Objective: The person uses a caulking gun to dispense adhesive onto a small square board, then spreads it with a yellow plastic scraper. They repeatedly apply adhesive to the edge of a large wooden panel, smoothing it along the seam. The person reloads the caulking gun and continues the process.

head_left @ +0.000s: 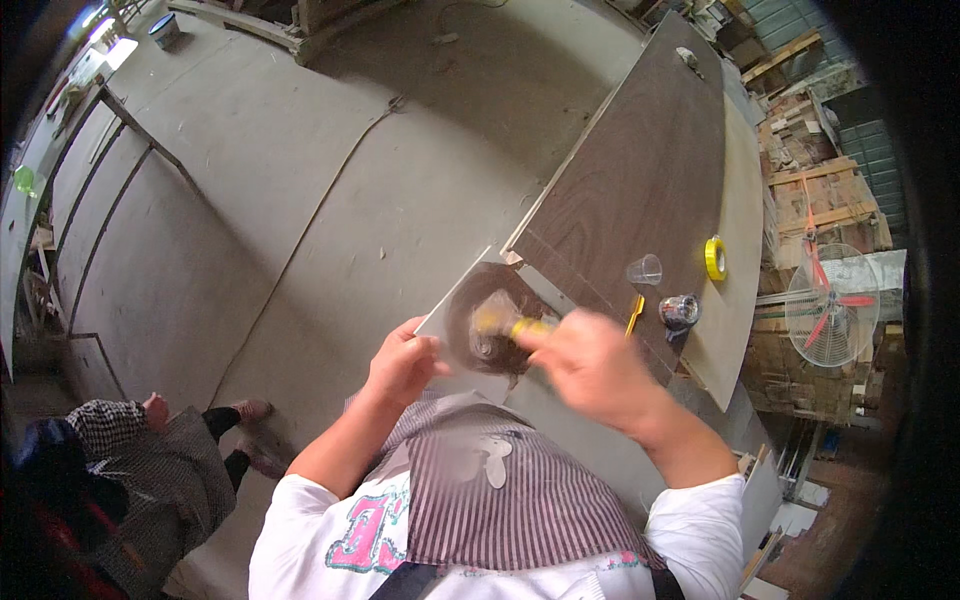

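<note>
My left hand grips the left edge of a pale flat board, fingers closed around it. A round patch of dark brown paste is smeared across the board's face, with a lighter grey smear within it. My right hand, blurred by motion, is closed on a yellow-handled tool. The tool's pale head is over the paste; blur hides its exact shape and whether it touches.
Right of my hands, a brown wood-grain panel carries a clear cup, a yellow tape roll, a yellow tool and a can. A fan stands further right. Another person is at the lower left.
</note>
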### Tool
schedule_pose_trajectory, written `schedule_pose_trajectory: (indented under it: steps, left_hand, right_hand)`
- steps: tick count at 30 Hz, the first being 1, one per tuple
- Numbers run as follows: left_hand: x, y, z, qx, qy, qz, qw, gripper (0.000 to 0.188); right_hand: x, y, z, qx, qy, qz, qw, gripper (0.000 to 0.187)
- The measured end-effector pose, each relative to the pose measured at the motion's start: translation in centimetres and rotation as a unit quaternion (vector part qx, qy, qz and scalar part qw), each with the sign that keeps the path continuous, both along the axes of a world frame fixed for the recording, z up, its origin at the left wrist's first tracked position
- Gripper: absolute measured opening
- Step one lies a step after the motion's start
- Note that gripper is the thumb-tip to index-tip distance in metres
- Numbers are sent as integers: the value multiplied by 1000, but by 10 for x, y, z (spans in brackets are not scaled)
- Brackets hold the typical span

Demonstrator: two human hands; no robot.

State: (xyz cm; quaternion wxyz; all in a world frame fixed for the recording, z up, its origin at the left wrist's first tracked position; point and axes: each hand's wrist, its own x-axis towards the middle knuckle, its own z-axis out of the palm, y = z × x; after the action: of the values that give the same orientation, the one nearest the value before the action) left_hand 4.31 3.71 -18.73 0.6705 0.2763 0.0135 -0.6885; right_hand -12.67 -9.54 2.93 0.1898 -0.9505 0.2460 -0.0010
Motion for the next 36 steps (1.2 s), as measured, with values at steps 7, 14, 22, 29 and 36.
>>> schedule_pose_trajectory:
  steps: [7,14,22,29,36]
  left_hand:
    - [-2,3,0,12,13,-4,1000,42]
    - [-1,3,0,0,5,-5,1000,41]
    - [-6,3,1,-32,15,59,998,37]
    - [-17,7,15,-28,-15,104,994,44]
    - [-15,13,18,-11,-83,46,995,49]
  right_hand:
    - [-13,-3,-5,29,-22,-18,999,21]
    - [-12,-1,-17,37,-17,1,999,26]
    - [-57,10,-45,264,-181,-267,909,24]
    - [-73,43,-101,593,-300,-496,559,30]
    - [-71,48,-113,591,-360,-502,519,30]
